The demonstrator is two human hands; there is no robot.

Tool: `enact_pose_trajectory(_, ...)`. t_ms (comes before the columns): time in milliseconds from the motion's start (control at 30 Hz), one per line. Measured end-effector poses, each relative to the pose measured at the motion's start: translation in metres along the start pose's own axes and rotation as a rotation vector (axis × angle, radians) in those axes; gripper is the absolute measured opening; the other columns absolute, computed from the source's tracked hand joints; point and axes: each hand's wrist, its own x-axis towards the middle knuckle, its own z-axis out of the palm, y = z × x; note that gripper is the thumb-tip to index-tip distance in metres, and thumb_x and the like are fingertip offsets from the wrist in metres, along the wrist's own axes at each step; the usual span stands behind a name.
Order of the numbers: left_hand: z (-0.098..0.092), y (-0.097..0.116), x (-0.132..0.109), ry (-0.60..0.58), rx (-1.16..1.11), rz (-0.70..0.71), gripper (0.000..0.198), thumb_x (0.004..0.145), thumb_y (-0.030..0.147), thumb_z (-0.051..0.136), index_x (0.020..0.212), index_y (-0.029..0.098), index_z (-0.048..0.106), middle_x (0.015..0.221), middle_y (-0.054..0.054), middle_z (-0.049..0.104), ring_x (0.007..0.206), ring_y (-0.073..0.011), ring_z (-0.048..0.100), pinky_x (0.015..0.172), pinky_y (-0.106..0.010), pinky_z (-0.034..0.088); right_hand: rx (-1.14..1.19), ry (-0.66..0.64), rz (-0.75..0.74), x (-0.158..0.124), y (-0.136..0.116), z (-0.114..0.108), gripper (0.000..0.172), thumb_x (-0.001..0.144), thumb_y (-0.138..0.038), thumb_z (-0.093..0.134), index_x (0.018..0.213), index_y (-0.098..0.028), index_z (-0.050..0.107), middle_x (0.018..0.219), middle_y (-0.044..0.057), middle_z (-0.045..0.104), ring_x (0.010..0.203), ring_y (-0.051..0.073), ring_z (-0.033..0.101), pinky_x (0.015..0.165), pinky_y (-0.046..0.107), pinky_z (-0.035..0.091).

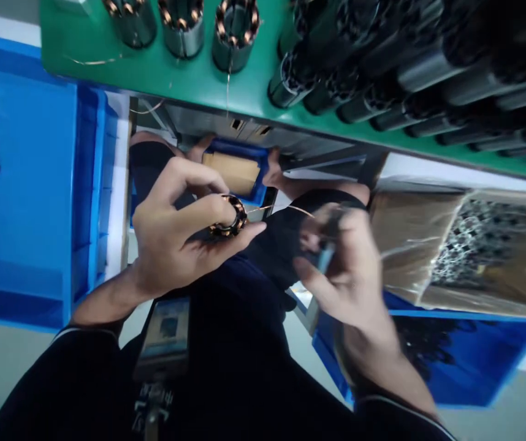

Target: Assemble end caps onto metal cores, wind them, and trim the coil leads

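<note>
My left hand is closed around a motor stator with copper windings, its ring-shaped end facing up and to the right, fingers and thumb on either side. From the stator a thin copper wire runs to the right, up to my right hand. The right hand is smeared by motion, its fingers curled around something with dark and light-blue parts that I cannot make out. Whether the wire is gripped there is not clear. Both hands are over my lap, below the green bench top.
On the green bench top stand wound stators and rows of darker stators. A blue crate holds stators at left. On the right, a plastic-lined box of small metal parts sits above a blue bin.
</note>
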Motion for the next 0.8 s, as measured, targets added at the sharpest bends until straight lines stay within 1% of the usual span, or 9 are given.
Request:
enact_pose_trajectory(67,0.004,0.009,0.004,-0.11,0.001,-0.056,0.026,0.113,0.052,0.096,0.115,0.03,0.082,0.131,-0.007,0.083,0.132,-0.0268,0.083,0.104,-0.044,0.08,0.081,0.055,-0.009,-0.006,0.004,0.021,0.038,0.118,-0.029,0.065,0.155,-0.033,0.077,0.111,0.005,0.073,0.091,0.025,0.063,0.079,0.041,0.058)
enact_pose_trajectory(167,0.009,0.015,0.006,-0.175,-0.008,-0.062,0.027,0.115,0.053,0.095,0.117,0.029,0.082,0.133,-0.007,0.084,0.139,-0.0266,0.083,0.109,-0.043,0.081,0.155,0.051,0.044,-0.006,0.006,0.04,0.058,0.111,-0.022,0.065,0.166,-0.035,0.079,0.122,0.009,0.081,0.106,0.032,0.073,0.092,0.049,0.065)
enact_pose_trajectory(267,0.013,0.008,0.004,-0.189,-0.005,-0.05,0.028,0.118,0.054,0.093,0.116,0.028,0.082,0.133,-0.007,0.084,0.142,-0.0258,0.083,0.113,-0.042,0.08,0.178,0.036,0.097,-0.006,0.004,0.042,0.067,0.109,-0.021,0.066,0.173,-0.038,0.077,0.134,0.009,0.086,0.117,0.036,0.079,0.102,0.055,0.069)
enact_pose_trajectory(333,0.015,-0.002,0.003,-0.157,-0.008,0.013,0.027,0.119,0.053,0.091,0.112,0.028,0.081,0.13,-0.006,0.084,0.136,-0.0231,0.084,0.112,-0.04,0.08,0.191,0.037,0.085,-0.006,0.002,0.039,0.07,0.108,-0.019,0.065,0.173,-0.04,0.077,0.142,0.008,0.088,0.119,0.036,0.081,0.105,0.056,0.07)
enact_pose_trajectory(400,0.017,-0.01,0.003,-0.064,-0.005,0.155,0.026,0.118,0.047,0.093,0.105,0.028,0.08,0.123,-0.003,0.083,0.12,-0.0188,0.085,0.104,-0.034,0.079,0.189,0.037,0.067,-0.006,0.001,0.035,0.069,0.108,-0.018,0.065,0.172,-0.04,0.079,0.145,0.008,0.089,0.116,0.035,0.083,0.105,0.055,0.071)
enact_pose_trajectory(467,0.019,-0.014,0.003,0.011,0.037,0.246,0.028,0.113,0.041,0.098,0.099,0.028,0.078,0.117,-0.002,0.082,0.109,-0.0173,0.084,0.096,-0.032,0.078,0.162,0.035,0.081,-0.006,0.001,0.033,0.065,0.11,-0.021,0.065,0.17,-0.038,0.081,0.137,0.009,0.092,0.106,0.034,0.083,0.1,0.055,0.072)
enact_pose_trajectory(533,0.018,-0.013,0.002,0.038,0.074,0.239,0.029,0.108,0.04,0.103,0.096,0.029,0.078,0.115,-0.002,0.084,0.105,-0.019,0.083,0.09,-0.034,0.078,0.137,0.042,0.093,-0.007,0.001,0.033,0.059,0.112,-0.027,0.065,0.167,-0.037,0.084,0.127,0.01,0.092,0.097,0.034,0.081,0.093,0.055,0.073)
enact_pose_trajectory(633,0.017,-0.009,0.0,0.072,0.059,0.208,0.033,0.103,0.042,0.107,0.096,0.029,0.078,0.114,-0.002,0.084,0.103,-0.0202,0.082,0.087,-0.036,0.078,0.136,0.064,0.1,-0.009,0.001,0.036,0.052,0.113,-0.031,0.068,0.16,-0.036,0.089,0.126,0.01,0.093,0.095,0.033,0.082,0.09,0.053,0.074)
enact_pose_trajectory(800,0.024,-0.016,-0.001,0.07,0.086,0.19,0.025,0.111,0.04,0.1,0.099,0.028,0.081,0.114,-0.002,0.082,0.105,-0.0194,0.082,0.09,-0.038,0.077,0.223,0.145,0.139,-0.003,0.012,0.052,0.04,0.114,-0.03,0.071,0.145,-0.035,0.096,0.116,0.007,0.094,0.091,0.03,0.084,0.091,0.049,0.074)
